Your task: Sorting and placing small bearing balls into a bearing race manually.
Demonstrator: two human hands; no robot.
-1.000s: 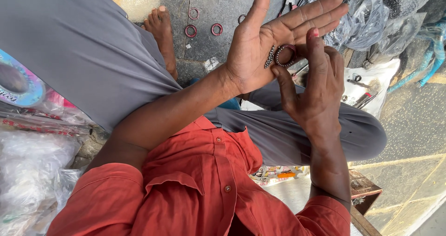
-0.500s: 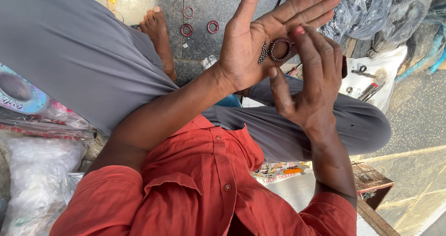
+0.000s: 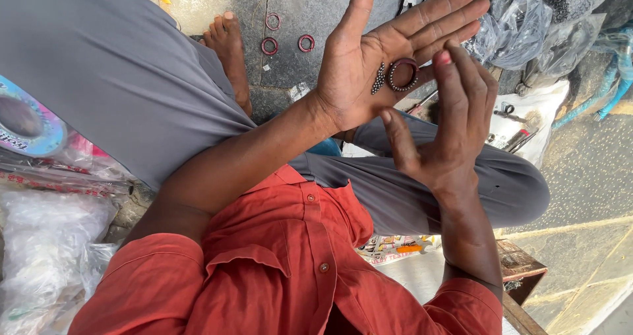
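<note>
Steel-grey and tiny, a short row of bearing balls (image 3: 378, 79) is lying in the hollow of the person's left hand (image 3: 369, 41), just beside a small dark metal ring with a reddish rim (image 3: 403, 74) that is resting flat at the base of the fingers. That hand is spreading fully open, palm up, fingers and thumb straight, gripping nothing and simply carrying the ring and the balls. The right hand (image 3: 448, 124) is hovering just over it, loosely curled and holding nothing that I can make out, its forefinger (image 3: 443, 61) pointing down close beside the ring; whether it is touching I cannot tell. To my eye the careful way is to keep the palm level and slightly cupped so the balls are not rolling off, and to nudge them one at a time with the fingertip instead of pinching. Beyond the hands, three more small reddish rings (image 3: 269, 45) are lying on the grey concrete floor (image 3: 316, 5), near the person's bare foot (image 3: 227, 45). Grey trousers (image 3: 99, 78) are covering the folded legs, and a rust-red buttoned shirt (image 3: 297, 262) is filling the foreground. Crumpled clear plastic bags (image 3: 527, 25) are piling up past the fingertips, with a white cloth bearing small tools (image 3: 527, 121) just below them.
</note>
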